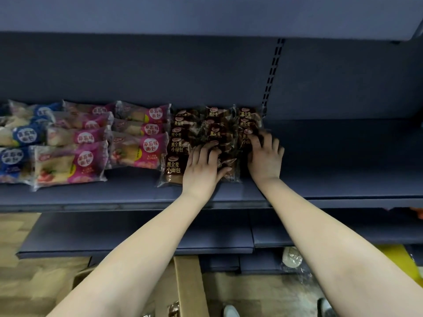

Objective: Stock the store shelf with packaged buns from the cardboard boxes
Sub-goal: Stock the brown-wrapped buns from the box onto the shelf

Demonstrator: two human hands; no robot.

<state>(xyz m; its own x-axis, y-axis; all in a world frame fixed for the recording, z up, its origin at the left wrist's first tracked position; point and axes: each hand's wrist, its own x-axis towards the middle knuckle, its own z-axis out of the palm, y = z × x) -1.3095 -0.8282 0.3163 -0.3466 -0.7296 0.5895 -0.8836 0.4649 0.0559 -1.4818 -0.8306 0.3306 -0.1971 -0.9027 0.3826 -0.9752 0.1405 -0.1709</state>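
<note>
Shelving fills the head view: a dark blue-grey shelf (pixel 343 156) runs across the middle, and on it we see the brown bun packets (pixel 177 145) laid in three columns at the centre, reaching from the back panel towards the front edge.

Our left hand (pixel 202 165) lies on top of the nearest packet in the middle column. Its fingers are spread and only slightly bent, pressing down on the wrapper, and the thumb points out along the packet's near edge.

Our right hand (pixel 266 156) is on the right-hand column, its fingers bent with the tips on the wrappers. The thumb is hidden, so we cannot tell whether this hand grips a packet or only pushes against it.

Just to the left of the brown columns lie pink bun packets (pixel 137 147) in rows, and further left, blue bun packets (pixel 18 138) at the frame's edge.

Below, a lower shelf (pixel 137 234) juts out, and under our forearms stands a cardboard box (pixel 187 287) on the wood-patterned floor (pixel 34 282). A clear bag (pixel 291 257) holding something pale sits under the lower shelf to the right.
</note>
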